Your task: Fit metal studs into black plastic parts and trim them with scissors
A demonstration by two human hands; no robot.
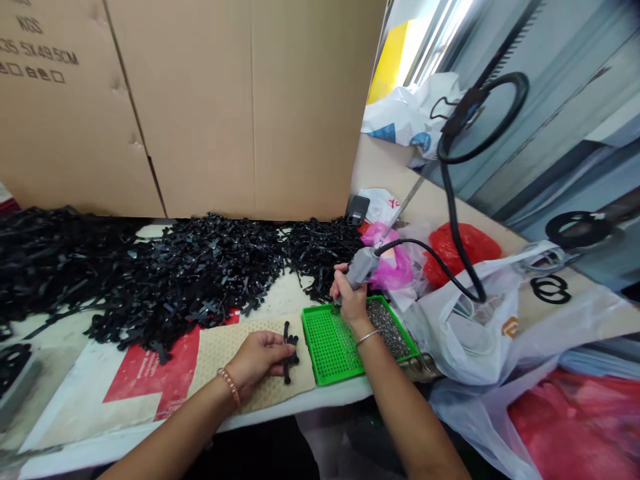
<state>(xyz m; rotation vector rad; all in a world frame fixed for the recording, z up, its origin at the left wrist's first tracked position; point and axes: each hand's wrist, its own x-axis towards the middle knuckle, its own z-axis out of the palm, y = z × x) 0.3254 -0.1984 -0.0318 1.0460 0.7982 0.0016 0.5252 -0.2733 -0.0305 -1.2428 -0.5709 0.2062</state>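
Observation:
My left hand rests on a beige perforated mat and pinches a small black plastic part against it. My right hand is closed around a grey powered screwdriver, its tip down at the far edge of a green perforated tray. A pile of small metal screws lies on the tray's right side. A black cable runs from the tool up to a hanging loop.
A wide heap of black plastic parts covers the table behind the mat. A cardboard wall stands at the back. Pink, red and white plastic bags crowd the right side. The table's front edge is near my arms.

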